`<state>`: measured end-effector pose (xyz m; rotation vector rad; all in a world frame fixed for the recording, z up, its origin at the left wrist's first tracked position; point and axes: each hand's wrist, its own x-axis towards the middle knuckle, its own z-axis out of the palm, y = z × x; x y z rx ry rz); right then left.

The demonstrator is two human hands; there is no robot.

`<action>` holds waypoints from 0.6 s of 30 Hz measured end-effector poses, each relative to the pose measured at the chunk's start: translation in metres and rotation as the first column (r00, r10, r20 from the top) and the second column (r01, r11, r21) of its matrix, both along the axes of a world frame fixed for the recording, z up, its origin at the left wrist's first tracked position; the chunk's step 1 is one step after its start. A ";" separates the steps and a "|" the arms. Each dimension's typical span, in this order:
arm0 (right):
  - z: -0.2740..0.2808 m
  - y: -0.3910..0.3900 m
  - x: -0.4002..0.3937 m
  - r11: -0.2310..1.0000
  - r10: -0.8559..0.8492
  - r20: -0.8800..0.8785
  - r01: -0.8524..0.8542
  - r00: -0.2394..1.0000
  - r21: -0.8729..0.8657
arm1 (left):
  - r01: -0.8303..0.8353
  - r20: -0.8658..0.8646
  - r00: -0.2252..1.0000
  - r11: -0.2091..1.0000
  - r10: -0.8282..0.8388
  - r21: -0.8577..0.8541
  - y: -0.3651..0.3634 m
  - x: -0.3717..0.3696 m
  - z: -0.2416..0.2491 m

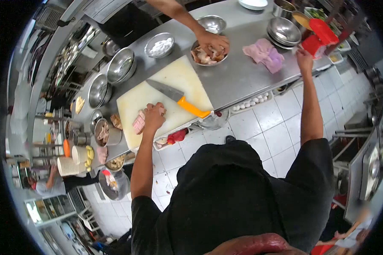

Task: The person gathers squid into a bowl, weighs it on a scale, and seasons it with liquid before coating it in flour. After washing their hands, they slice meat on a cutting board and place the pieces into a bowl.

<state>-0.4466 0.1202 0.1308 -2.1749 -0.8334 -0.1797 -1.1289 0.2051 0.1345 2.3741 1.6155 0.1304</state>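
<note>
My left hand [154, 115] curls its fingers over pale pink meat pieces [138, 123] on the white cutting board [174, 76]. Some of that meat is hidden beneath the fingers. A knife [193, 108] with a yellow handle lies on the board to the right of this hand, its blade pointing to the far left. Off to the right, my right hand [304, 60] has its fingers curled at the near left edge of a red boxy item [315, 46], which may be a kitchen scale. Its fingertips are partly hidden.
Another person's hand [212, 43] reaches into a bowl of meat [207, 62] beyond the board. A pinkish cloth or bag [264, 55] and stacked metal bowls [284, 31] are on the counter. A bowl of white stuff [159, 45] stands behind the board. Eggs [251, 102] sit below the edge.
</note>
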 end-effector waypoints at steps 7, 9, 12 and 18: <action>0.023 0.081 0.083 0.950 -0.184 -0.188 0.125 0.965 -0.286 | -0.109 0.049 0.993 0.994 0.109 -0.008 -0.012 0.005 0.006; 0.024 0.091 0.088 0.932 -0.217 -0.087 0.180 0.972 -0.314 | -0.099 0.063 0.993 0.994 0.095 0.056 -0.011 0.001 -0.002; 0.009 0.096 0.114 0.938 -0.211 -0.072 0.182 0.975 -0.295 | -0.103 0.124 0.988 0.991 0.092 0.084 -0.005 -0.005 -0.009; -0.037 0.111 0.188 0.882 -0.019 0.202 0.112 0.979 -0.459 | -0.106 0.701 0.195 0.725 0.686 -0.680 -0.017 -0.003 0.040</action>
